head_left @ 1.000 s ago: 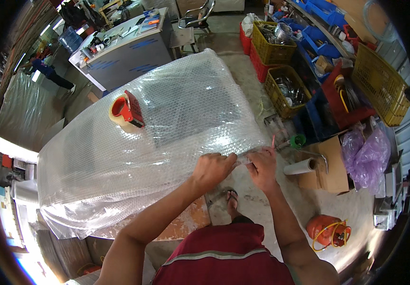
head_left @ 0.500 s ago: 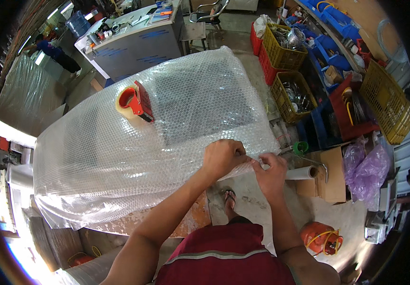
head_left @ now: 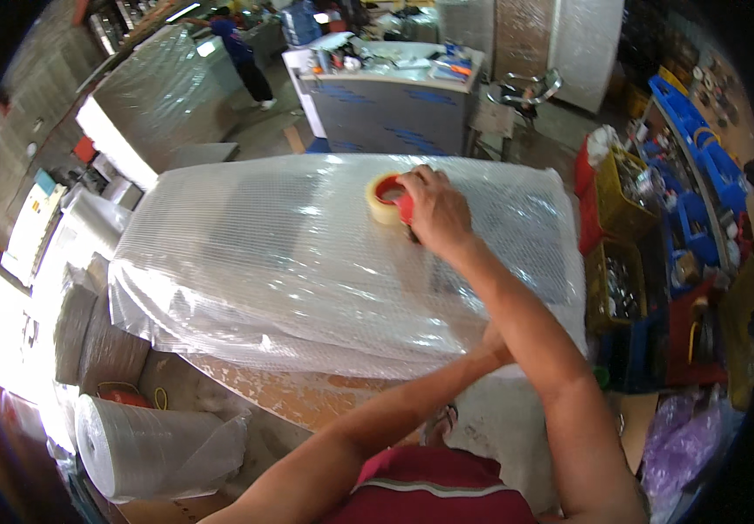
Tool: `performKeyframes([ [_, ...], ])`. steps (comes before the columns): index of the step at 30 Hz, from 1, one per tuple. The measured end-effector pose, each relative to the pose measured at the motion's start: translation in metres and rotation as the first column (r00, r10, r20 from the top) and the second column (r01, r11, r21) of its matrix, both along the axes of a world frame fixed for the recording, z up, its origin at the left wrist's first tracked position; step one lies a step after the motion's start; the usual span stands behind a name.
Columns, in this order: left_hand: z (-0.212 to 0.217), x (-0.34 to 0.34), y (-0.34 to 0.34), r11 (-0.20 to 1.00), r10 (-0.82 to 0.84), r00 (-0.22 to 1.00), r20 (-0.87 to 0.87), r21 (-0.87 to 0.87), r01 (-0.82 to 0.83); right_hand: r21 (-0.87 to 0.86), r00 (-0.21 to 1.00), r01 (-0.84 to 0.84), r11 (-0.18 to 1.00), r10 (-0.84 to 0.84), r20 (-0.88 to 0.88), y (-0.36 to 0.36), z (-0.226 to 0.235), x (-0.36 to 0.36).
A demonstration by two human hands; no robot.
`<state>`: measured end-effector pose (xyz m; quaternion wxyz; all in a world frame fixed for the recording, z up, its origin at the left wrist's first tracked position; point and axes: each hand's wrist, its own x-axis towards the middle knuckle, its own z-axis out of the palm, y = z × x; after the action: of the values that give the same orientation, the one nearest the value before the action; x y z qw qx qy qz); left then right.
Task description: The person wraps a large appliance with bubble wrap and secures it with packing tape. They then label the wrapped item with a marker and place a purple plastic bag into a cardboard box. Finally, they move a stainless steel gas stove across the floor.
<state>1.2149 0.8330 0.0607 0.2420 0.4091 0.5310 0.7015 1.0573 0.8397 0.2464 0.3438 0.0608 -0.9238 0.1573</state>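
A large flat object wrapped in bubble wrap (head_left: 290,262) lies on a worn wooden table (head_left: 298,397). On top of it sits a red tape dispenser with a tan tape roll (head_left: 384,199). My right hand (head_left: 434,210) reaches across the wrap and closes on the dispenser. My left hand (head_left: 492,343) rests at the near right edge of the wrap. It is mostly hidden behind my right forearm, so its grip does not show.
A roll of bubble wrap (head_left: 150,445) and brown rolls (head_left: 89,341) lie at the lower left. Yellow crates (head_left: 622,201) and blue bins (head_left: 691,175) line the right. A grey counter (head_left: 394,96), a stool (head_left: 530,87) and a person in blue (head_left: 242,52) are behind.
My right hand left the near edge of the wrap and reached forward onto the tape dispenser. My left hand stayed at the edge. The view tilted forward.
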Motion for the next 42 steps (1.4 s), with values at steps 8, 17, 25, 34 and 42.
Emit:
performKeyframes([
  [8, 0.089, -0.005, -0.021, 0.801, -0.243, 0.834, -0.495, -0.587, -0.115, 0.461, 0.881, -0.334, 0.823, 0.098, 0.462, 0.066, -0.029, -0.088],
  [17, 0.109, -0.009, -0.026, 0.753, -0.271, 0.841, -0.468, -0.647, -0.117, -0.573, 0.853, -0.058, 0.817, 0.339, 0.397, 0.084, 0.013, 0.03],
  [25, 0.122, -0.011, -0.01, 0.615, -0.332, 0.859, -0.389, -0.78, -0.116, -0.805, 0.803, -0.579, -0.132, -0.264, -0.534, 0.179, -0.04, 0.118],
  [34, 0.12, -0.016, 0.008, 0.491, -0.497, 0.784, -0.37, -0.866, -0.098, -0.857, 0.825, -0.425, 0.292, -0.265, -0.5, 0.198, -0.063, 0.125],
  [42, 0.218, -0.123, 0.008, 0.891, -0.006, 0.958, -0.288, -0.437, -0.126, -0.812, 0.811, -0.118, 0.571, -0.417, -0.411, 0.18, -0.057, 0.116],
])
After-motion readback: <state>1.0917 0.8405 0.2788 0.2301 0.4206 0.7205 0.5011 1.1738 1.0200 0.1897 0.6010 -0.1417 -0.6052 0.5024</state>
